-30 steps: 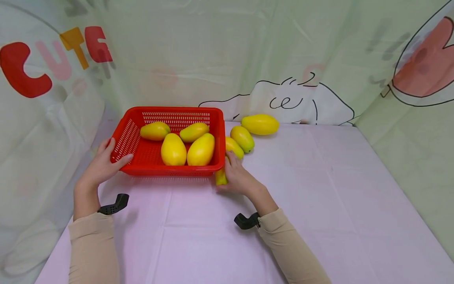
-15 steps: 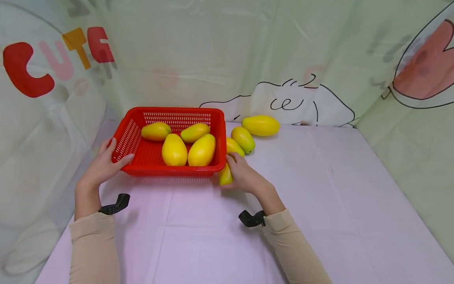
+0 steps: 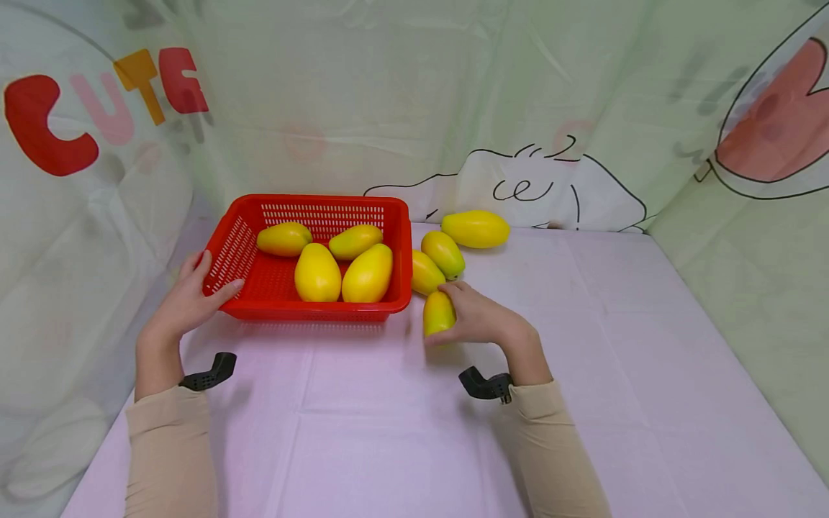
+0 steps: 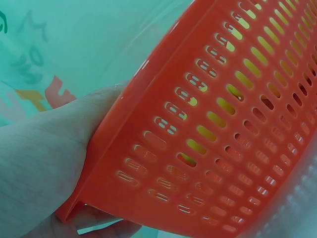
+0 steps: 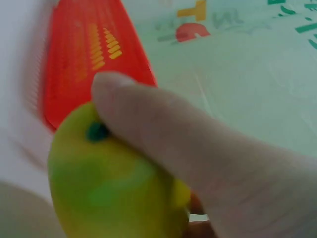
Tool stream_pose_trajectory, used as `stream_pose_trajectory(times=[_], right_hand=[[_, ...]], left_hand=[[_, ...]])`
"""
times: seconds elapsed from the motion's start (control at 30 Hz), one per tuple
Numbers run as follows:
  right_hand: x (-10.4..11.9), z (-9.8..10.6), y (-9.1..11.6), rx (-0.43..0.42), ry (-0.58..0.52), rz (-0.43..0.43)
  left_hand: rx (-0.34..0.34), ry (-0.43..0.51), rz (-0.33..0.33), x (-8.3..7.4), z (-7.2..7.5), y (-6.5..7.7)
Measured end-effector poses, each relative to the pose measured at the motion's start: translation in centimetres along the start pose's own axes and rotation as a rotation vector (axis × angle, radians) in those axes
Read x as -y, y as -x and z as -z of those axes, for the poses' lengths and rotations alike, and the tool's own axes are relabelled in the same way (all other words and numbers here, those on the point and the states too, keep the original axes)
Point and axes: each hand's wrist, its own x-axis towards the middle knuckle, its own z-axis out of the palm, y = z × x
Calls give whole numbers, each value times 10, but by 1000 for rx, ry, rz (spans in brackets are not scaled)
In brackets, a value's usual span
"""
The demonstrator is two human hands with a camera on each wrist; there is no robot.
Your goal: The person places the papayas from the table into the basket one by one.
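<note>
My left hand (image 3: 184,296) grips the left side of a red slotted plastic basket (image 3: 314,311), thumb over the front rim. In the left wrist view, that hand (image 4: 54,153) holds the basket's rim (image 4: 116,106), and yellow shows through the slots. Several yellow mangoes (image 3: 317,273) lie inside the basket. Right of it, my right hand (image 3: 482,316) holds a yellow-green mango (image 3: 437,314) between thumb and fingers. The right wrist view shows the thumb (image 5: 148,116) over this mango (image 5: 109,183) beside its dark stem spot; the fingers are mostly hidden.
Beyond my right hand, a mango (image 3: 426,273) lies against the basket's right side, next to a greener one (image 3: 444,255). A larger yellow mango (image 3: 476,229) lies near the printed back curtain (image 3: 388,129). A pale cloth (image 3: 363,424) covers the table.
My right hand has drawn the mango away from the basket's front right corner, to the right. The left hand and the basket stay in place.
</note>
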Motion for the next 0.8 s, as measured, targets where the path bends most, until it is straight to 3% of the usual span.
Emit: stream_pose_trajectory(times=[0.2, 0.4, 0.5, 0.6, 0.7, 0.8], right_hand=[[-14, 18, 11, -52, -35, -26], [-24, 36, 23, -207, -108, -49], [-24, 42, 28, -335, -140, -46], [-21, 43, 27, -516, -158, -22], [-13, 40, 23, -720, -188, 56], [-3, 33, 17, -897, -273, 206]], left_hand=[[0, 9, 3, 0, 0, 0], [-4, 11, -5, -1, 0, 0], [2, 11, 1, -1, 1, 0], [6, 13, 6, -2, 1, 2], [5, 18, 4, -2, 1, 3], [3, 20, -1, -3, 1, 4]])
